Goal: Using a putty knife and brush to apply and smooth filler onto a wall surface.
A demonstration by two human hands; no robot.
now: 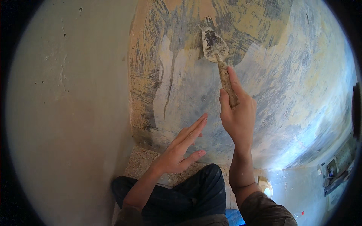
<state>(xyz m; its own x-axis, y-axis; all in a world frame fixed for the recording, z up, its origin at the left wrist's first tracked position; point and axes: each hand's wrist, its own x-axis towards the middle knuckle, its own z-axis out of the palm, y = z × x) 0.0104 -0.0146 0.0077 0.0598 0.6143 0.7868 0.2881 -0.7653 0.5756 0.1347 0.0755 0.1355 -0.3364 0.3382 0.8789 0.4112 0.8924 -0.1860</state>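
My right hand (240, 116) is closed around the dirty wooden handle of a small metal trowel (215, 43), whose dark-smudged blade lies against the patchy grey and yellow wall (275, 86). My left hand (181, 150) is open below and left of the trowel, fingers stretched out and angled up toward that wall, holding nothing; whether it touches the surface I cannot tell. Pale scraped patches and streaks surround the blade.
A plain grey wall (68, 120) with small pits meets the patchy one along the left corner. My crossed legs (203, 192) sit over a debris-strewn ledge or floor (145, 158). A pale round container (266, 186) is behind my right forearm, and dark objects (339, 169) stand at far right.
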